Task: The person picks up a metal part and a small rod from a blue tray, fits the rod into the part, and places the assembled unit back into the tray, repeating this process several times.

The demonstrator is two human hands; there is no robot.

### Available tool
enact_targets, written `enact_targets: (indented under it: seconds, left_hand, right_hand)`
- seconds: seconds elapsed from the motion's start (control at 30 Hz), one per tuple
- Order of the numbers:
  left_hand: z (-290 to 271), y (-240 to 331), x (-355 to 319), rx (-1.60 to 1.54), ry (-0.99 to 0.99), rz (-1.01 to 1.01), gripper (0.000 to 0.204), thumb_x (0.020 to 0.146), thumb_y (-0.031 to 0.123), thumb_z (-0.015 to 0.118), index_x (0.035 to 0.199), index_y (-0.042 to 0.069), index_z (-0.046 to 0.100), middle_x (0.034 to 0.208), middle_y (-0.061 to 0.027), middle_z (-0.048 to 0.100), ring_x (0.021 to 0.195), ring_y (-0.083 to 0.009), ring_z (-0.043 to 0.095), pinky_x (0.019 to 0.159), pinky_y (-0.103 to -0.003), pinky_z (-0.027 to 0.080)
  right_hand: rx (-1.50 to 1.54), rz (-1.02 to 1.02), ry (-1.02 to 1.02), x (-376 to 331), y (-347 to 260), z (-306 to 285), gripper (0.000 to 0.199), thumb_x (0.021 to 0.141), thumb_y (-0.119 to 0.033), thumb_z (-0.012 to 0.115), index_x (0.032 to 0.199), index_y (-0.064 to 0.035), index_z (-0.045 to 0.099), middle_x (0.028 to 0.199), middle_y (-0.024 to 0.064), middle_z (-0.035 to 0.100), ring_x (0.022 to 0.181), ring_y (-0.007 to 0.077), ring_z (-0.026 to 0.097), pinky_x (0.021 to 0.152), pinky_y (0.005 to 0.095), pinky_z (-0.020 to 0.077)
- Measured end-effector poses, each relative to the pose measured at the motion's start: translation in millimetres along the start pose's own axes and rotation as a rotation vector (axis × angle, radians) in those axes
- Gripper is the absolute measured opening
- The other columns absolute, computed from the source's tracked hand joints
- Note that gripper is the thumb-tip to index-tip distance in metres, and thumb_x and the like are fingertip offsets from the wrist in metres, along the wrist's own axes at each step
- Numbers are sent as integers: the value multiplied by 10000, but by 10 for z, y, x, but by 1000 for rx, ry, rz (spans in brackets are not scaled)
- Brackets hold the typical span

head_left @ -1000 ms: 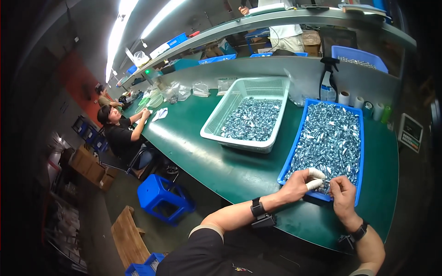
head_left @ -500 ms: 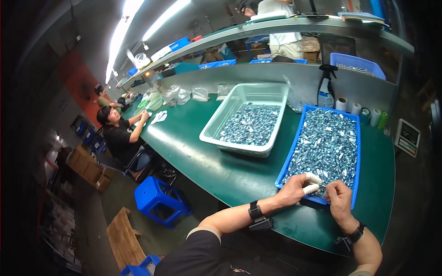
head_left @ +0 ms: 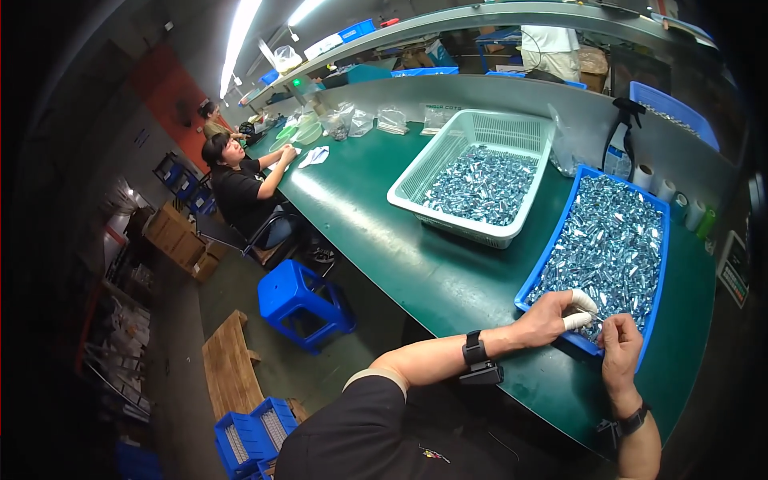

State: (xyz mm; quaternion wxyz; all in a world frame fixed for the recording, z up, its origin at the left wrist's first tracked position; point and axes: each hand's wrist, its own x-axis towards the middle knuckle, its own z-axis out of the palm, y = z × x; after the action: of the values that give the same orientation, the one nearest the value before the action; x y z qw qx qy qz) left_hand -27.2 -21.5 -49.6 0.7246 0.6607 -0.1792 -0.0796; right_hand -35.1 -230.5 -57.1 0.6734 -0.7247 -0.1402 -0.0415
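1. Green bench top [head_left: 448,280] curves away to the far left, with co-workers seated along it; I stand at its near right end.
2. On it, a blue tray [head_left: 658,264] heaped with small silvery metal parts [head_left: 608,240] lies directly ahead of my hands, its long axis running from me toward the far wall. A white mesh basket [head_left: 472,172] of the same parts sits to the left and farther off, apart from the tray.
3. My left hand [head_left: 552,316] rests on the tray's near edge, white cots on thumb and forefinger, those two digits pinched together toward the right. Whether a part sits between them I cannot tell (too small at this scale).
4. My right hand [head_left: 620,348] is curled just beside it, near the tray's near right corner, fingertips turned in toward the left hand's; its contents are hidden as well.
5. Key relation: the heap lies just beyond both hands, on the far side. The left fingertips already overlap the parts and are nearer; the right hand sits a little nearer to me, at the rim.
6. A spray bottle [head_left: 618,152] and tape rolls [head_left: 664,186] stand past the tray's far end.
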Motion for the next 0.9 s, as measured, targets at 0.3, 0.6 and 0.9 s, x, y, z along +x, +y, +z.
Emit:
enact_targets:
  seconds: [0.3,0.6,0.9]
  left_hand:
    - [-9,5,-40,44,13,7,198,1020,110,661,1194,18,681,1064,-54,718,984,-125,691,884,-298,559]
    - [-786,632,-43,764,318,334,205,924,42,761,1127,25,739,1038,-88,755,926,-154,710,843,-302,574]
    - [-1162,887,273,1357,336,694,316,864,62,775,1170,46,697,1104,-150,703,1035,-333,667,904,-414,536]
  right_hand:
    - [-150,-9,17,-41,-66,-94,272,1034,-130,601,800,3,643,655,49,619,573,116,575,526,286,426]
    - [-136,-69,40,40,-148,-59,270,1061,-180,601,861,-3,639,684,29,631,599,87,583,550,244,458]
    - [-103,-76,10,-7,-158,-79,305,1041,-234,649,842,-3,650,672,63,637,606,130,612,560,294,466]
